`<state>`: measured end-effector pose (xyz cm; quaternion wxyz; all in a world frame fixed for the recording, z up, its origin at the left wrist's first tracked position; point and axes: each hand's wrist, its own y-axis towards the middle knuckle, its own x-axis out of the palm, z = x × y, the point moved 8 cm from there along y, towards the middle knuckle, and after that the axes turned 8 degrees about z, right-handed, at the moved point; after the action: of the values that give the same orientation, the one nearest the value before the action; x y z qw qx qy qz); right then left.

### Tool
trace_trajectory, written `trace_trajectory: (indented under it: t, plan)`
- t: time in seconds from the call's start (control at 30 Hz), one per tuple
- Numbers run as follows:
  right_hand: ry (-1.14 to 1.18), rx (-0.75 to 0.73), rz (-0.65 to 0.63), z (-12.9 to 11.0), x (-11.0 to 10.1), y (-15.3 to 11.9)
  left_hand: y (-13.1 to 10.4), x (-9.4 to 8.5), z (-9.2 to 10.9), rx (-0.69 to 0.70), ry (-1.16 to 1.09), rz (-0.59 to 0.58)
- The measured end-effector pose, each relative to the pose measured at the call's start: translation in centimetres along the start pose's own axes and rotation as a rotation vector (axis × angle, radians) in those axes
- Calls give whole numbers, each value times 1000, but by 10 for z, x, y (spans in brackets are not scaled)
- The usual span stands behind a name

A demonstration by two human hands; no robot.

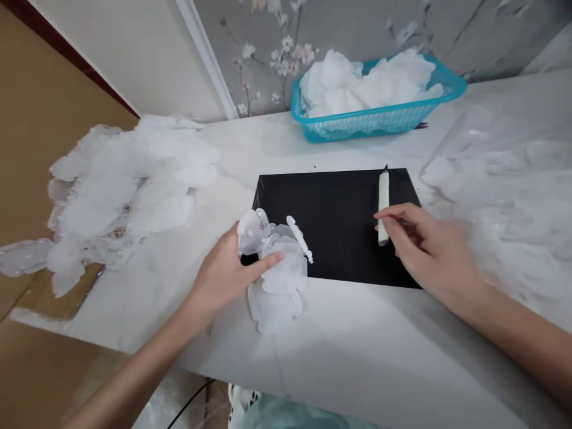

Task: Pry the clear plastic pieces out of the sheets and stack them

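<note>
My left hand (227,265) is closed around several frosted, translucent plastic pieces (283,262) with scalloped outlines, its thumb lying across them. They overhang the front left corner of a black board (330,226); one piece stands tilted on edge. My right hand (429,244) is over the board's right side, thumb and forefinger pinching the lower part of a craft knife (384,202). The knife has a pale, wrapped-looking handle, and its dark blade tip points away from me. My other right fingers curl underneath and are partly hidden.
Similar translucent pieces form a loose heap (120,179) on the left of the white table (357,333). A blue plastic basket (370,122) full of white pieces stands at the back against the wall. Clear bags (509,190) with more pieces lie on the right.
</note>
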<state>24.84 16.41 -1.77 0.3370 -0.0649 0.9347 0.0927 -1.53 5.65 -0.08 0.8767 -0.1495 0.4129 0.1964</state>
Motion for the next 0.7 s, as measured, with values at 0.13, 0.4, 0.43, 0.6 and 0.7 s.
trace_trajectory:
  t: [0.13, 0.4, 0.43, 0.6, 0.7]
  plan:
    - [17, -15, -7, -1, 2, 2, 2, -25, -5, 56, 126, 211]
    - [13, 7, -2, -1, 2, 2, -11, 5, 36, 579, 355, 13]
    - [20, 13, -4, -1, 2, 3, -11, 6, 36, 557, 325, -1]
    - [57, 59, -33, 1, 3, 5, -8, 6, 36, 536, 318, 46]
    - [71, 84, -31, 4, 3, 7, -10, 14, 39, 567, 373, 26]
